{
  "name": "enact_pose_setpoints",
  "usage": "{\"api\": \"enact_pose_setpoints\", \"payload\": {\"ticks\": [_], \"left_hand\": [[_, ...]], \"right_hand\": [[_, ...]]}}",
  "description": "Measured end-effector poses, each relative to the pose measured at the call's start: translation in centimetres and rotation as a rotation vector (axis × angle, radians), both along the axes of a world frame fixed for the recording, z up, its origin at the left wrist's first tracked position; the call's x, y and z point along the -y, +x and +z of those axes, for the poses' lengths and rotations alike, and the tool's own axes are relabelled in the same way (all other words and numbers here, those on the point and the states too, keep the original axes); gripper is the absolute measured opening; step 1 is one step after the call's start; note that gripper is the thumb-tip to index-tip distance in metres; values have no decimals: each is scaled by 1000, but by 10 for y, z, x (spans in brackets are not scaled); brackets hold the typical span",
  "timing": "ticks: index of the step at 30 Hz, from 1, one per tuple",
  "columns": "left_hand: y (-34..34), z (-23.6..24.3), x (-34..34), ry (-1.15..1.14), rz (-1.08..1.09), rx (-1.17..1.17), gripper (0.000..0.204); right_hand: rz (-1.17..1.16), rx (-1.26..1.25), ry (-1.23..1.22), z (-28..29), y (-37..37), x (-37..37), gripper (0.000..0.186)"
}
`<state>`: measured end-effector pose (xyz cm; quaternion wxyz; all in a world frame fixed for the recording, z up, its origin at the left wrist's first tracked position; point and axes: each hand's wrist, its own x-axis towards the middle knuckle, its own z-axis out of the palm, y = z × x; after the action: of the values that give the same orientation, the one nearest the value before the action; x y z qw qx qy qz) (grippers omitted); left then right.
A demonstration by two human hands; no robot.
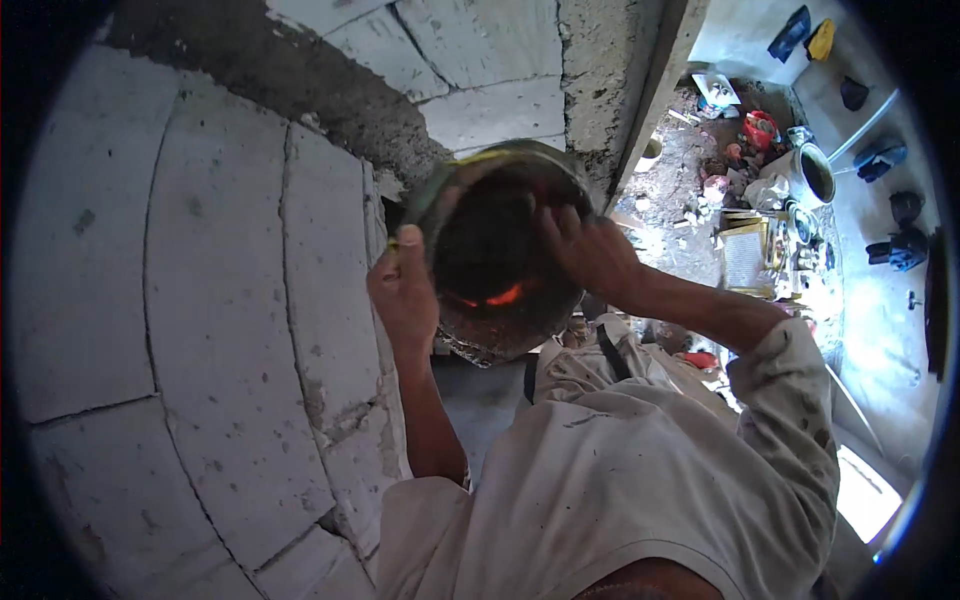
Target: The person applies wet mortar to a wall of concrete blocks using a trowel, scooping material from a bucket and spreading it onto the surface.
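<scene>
A dark, dirt-crusted bucket point(505, 325) is tilted in front of me, its round mouth facing up toward me. An orange patch glows low inside it, and the rest of its inside is too dark to make out. My left hand point(404, 298) grips the bucket's left rim, the thumb lying over the edge. Across the right side of the mouth reaches my right hand point(597, 255), its bent fingers over the dark inside. Shadow hides those fingertips and whatever they may touch.
A pale block wall point(225, 280) with mortar joints runs along my left and ahead. Far below on the right, the floor holds a white pail point(808, 175), a red bag point(760, 130) and scattered debris. Dark items hang on the right wall point(880, 330).
</scene>
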<state>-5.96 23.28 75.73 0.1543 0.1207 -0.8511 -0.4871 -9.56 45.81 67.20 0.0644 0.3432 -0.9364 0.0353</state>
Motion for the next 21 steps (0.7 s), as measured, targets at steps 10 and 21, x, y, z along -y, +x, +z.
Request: {"api": "enact_pose_setpoints", "payload": {"ticks": [10,21], "left_hand": [[3,12,36,36,54,-191,44],[16,5,52,69,198,-219,48]], "right_hand": [[114,39,-35,67,-23,20,47],[244,246,80,60,-19,31,43]]}}
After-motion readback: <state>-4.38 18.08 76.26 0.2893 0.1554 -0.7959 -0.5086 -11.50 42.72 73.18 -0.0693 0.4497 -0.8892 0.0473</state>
